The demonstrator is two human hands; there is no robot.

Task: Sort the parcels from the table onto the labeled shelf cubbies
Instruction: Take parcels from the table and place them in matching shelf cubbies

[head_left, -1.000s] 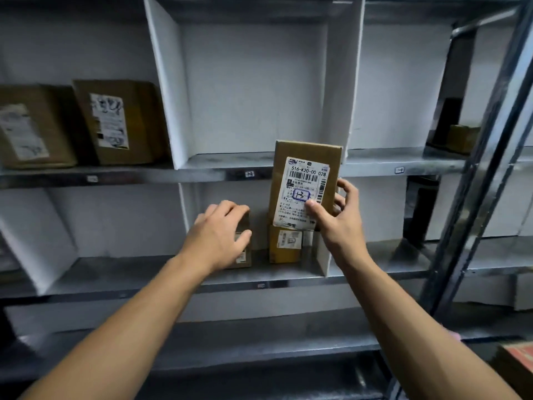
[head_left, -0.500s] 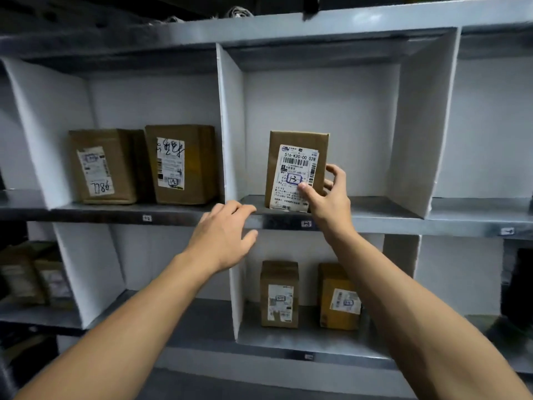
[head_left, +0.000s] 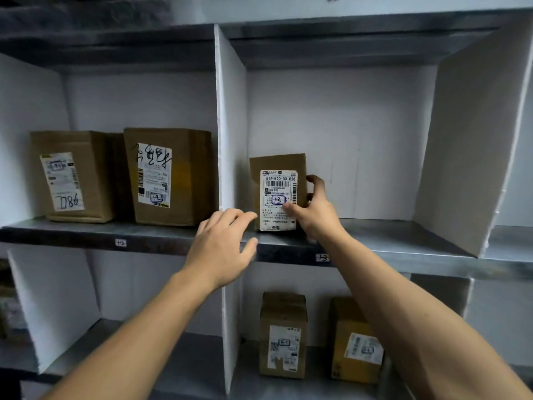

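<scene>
In the shelf cubby (head_left: 389,235) tagged 13, our right grip (head_left: 315,215) curls round the small brown parcel (head_left: 277,164) standing upright there, while our left grip (head_left: 222,246) hangs open just beside it.

Small parcel (head_left: 277,194) upright on upper shelf (head_left: 403,241), in the cubby right of the divider (head_left: 230,125), close beside it. Right hand (head_left: 314,215) grips the parcel's right side. Left hand (head_left: 222,246) before the shelf edge, just left of the parcel. Left cubby: two boxes (head_left: 72,177) (head_left: 170,177) side by side. Cubby below: two more parcels (head_left: 284,336) (head_left: 356,342).
</scene>
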